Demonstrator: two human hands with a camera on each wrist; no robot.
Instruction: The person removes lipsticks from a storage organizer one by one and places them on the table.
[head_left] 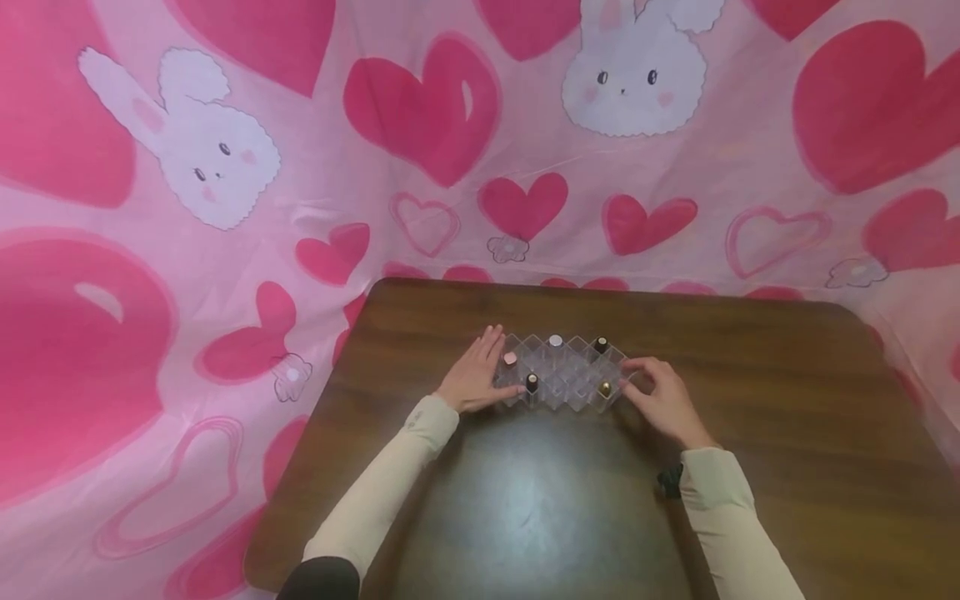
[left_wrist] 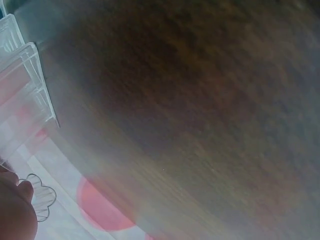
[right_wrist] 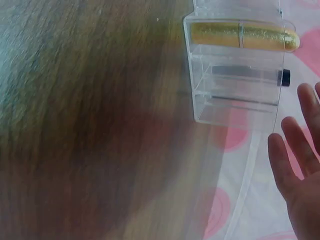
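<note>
A clear plastic lipstick organizer (head_left: 566,375) with diamond-shaped slots stands on the wooden table. Several tubes are upright in it: a pink-topped one (head_left: 511,358), a white-topped one (head_left: 556,340), black-topped ones (head_left: 602,343) and a gold glittery tube (right_wrist: 245,36). My left hand (head_left: 476,371) lies along the organizer's left end, fingers straight, thumb pointing across its front corner. At the right end, my right hand (head_left: 660,396) has its thumb and forefinger right at the edge, apart from each other. Its other fingers (right_wrist: 282,165) spread loosely in the right wrist view.
The brown table (head_left: 525,500) has rounded corners and reflects light near its front. A pink cloth (head_left: 450,167) with hearts and rabbits hangs behind it and along the sides. A dark band (head_left: 670,481) is at the right wrist.
</note>
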